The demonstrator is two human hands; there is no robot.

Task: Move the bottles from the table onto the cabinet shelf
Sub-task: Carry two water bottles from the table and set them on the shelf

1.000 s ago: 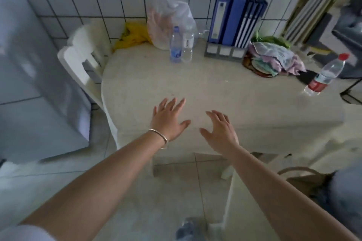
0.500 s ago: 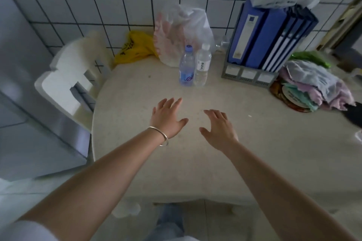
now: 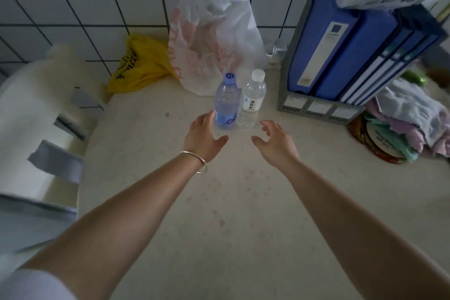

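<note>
Task is judged barely begun: no bottle is lifted yet, and the cabinet shelf isn't seen in the head view.

Two bottles stand upright on the bench point(image 3: 243, 202), side by side and touching or nearly so, at approx 12 o'clock from the hands, toward the tiled wall. The blue-label bottle point(image 3: 226, 102) is on the left w/ a blue cap; the clear bottle point(image 3: 252, 100) w/ a white cap and white label is on the right.

The left hand point(image 3: 203, 137) is reached toward the blue-label bottle, fingers spread and relaxed, nothing held; fingertips are right at the bottle's lower left side, but contact can't be told. The right hand point(image 3: 276, 140) is held at approx 5 o'clock of the clear bottle, fingers loosely curved, grip apart, nothing held, a small gap left.

Behind the bottles, at 12 o'clock, a white plastic bag point(image 3: 214, 39) is seen; a yellow bag point(image 3: 138, 63) at 10 o'clock; blue binders point(image 3: 353, 51) in a grey rack at 2 o'clock.

Left to do, as judged: both bottles to be gripped, carried to the shelf, set down. Whether other bottles remain elsewhere isn't shown.
</note>
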